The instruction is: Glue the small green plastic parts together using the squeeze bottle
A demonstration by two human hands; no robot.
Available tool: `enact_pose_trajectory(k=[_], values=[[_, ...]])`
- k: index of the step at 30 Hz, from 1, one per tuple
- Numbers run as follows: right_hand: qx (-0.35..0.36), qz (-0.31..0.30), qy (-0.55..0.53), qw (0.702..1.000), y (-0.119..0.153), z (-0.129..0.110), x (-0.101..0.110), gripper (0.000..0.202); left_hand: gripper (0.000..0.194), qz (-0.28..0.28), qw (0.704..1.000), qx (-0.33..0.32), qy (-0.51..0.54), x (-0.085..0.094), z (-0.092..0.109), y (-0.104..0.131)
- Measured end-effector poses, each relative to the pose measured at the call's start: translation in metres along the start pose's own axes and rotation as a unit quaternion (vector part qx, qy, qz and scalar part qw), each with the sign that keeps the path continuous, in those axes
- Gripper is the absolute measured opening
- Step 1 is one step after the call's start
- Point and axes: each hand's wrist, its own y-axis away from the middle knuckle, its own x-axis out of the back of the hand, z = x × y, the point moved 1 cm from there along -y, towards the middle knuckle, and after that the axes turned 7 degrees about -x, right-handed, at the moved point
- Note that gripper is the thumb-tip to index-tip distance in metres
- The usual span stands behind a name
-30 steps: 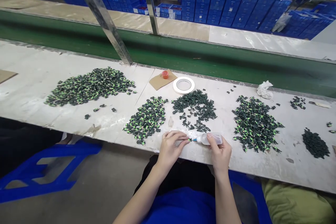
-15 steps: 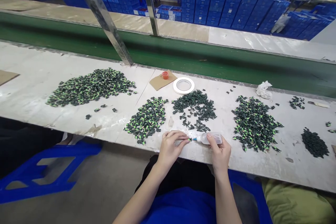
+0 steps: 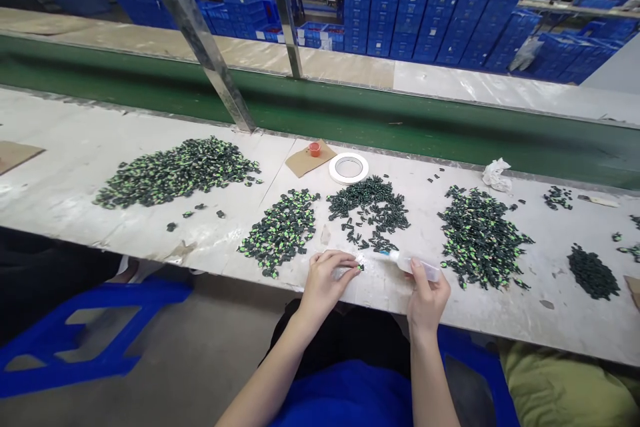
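Low in the middle of the frame, the left hand (image 3: 325,278) pinches a small dark green plastic piece (image 3: 360,267) between thumb and fingertips just above the near edge of the worn white workbench (image 3: 75,153), its end turned toward the other hand so it can be worked on. The right hand (image 3: 426,295) is wrapped around a small clear squeeze bottle (image 3: 419,267), nozzle aimed left but apart from the piece. Heaps of like pieces, a mixed green-and-dark pile (image 3: 281,230) and an all-dark pile (image 3: 373,208), lie within reach just above the hands.
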Motion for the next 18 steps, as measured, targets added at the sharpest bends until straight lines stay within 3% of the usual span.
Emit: enact_pose_trajectory(k=[5,12,18], values=[[0.031,0.035,-0.021,0.999,-0.012,-0.005,0.005,0.047,0.009,-0.042,0.999,-0.009,0.013,0.009,0.001,-0.007],[0.042,0.007,0.028,0.999,-0.035,-0.006,0.0,0.057,0.01,0.046,0.989,-0.025,-0.138,0.008,-0.001,-0.029],[0.037,-0.009,0.138,0.99,-0.039,-0.003,-0.001,0.071,0.011,0.031,0.984,-0.036,-0.171,-0.001,-0.005,-0.039]])
